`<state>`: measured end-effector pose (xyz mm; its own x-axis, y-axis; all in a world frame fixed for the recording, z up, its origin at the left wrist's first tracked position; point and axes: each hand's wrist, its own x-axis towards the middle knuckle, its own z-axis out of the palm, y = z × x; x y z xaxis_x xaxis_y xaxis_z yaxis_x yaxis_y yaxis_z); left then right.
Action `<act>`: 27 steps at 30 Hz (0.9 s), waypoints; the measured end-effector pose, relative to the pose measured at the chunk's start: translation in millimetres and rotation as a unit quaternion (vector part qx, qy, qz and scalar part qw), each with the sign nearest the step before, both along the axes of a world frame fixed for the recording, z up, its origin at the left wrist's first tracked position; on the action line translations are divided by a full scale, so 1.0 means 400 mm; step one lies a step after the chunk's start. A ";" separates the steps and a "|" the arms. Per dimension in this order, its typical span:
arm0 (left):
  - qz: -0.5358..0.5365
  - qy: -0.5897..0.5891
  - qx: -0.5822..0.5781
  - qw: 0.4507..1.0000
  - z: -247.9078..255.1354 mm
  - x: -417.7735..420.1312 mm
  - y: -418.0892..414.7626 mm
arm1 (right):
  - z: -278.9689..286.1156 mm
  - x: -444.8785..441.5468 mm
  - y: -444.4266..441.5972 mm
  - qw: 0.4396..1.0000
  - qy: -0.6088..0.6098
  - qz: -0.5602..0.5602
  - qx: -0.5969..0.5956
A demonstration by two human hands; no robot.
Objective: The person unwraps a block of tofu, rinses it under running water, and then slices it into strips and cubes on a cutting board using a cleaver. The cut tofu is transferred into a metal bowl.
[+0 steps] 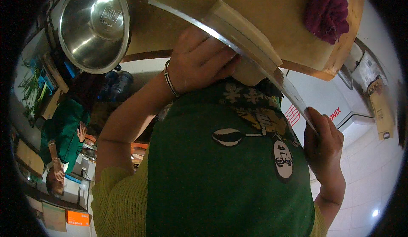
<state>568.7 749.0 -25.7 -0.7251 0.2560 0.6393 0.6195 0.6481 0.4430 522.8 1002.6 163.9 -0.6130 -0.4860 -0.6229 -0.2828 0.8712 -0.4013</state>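
My right hand (322, 138) is closed around the near end of a long metal blade (220, 38), probably a large knife; its handle is hidden in the hand. The blade runs slantwise to the upper left, across a pale, flat-sided block (251, 33) whose material I cannot tell. My left hand (204, 58), with a bracelet at the wrist, has its fingers bent against the block, close beside the blade. The block lies at the near edge of a wooden worktop (287, 23). Whether the blade touches it is unclear.
A steel bowl (95, 26) stands at the upper left and a crumpled purple cloth (328, 14) at the upper right. A white appliance (325, 90) is below the worktop's right side. At the far left are another person in a green apron (63, 135) and leafy greens (32, 90).
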 end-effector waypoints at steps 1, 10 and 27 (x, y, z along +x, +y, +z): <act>0.007 -0.013 -0.006 1.000 0.009 0.001 0.002 | -0.011 -0.001 0.001 1.000 0.000 0.001 -0.005; 0.015 -0.125 -0.025 0.992 0.083 0.001 0.000 | -0.104 -0.007 -0.011 0.999 -0.024 -0.015 0.029; 0.024 -0.146 -0.054 0.988 0.110 -0.009 0.008 | -0.200 -0.015 0.031 0.999 0.028 0.022 -0.006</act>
<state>565.1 752.4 18.4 -0.8873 0.2726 0.3721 0.4434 0.7265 0.5250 516.7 1015.2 84.0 -0.6249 -0.5211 -0.5813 -0.3439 0.8522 -0.3943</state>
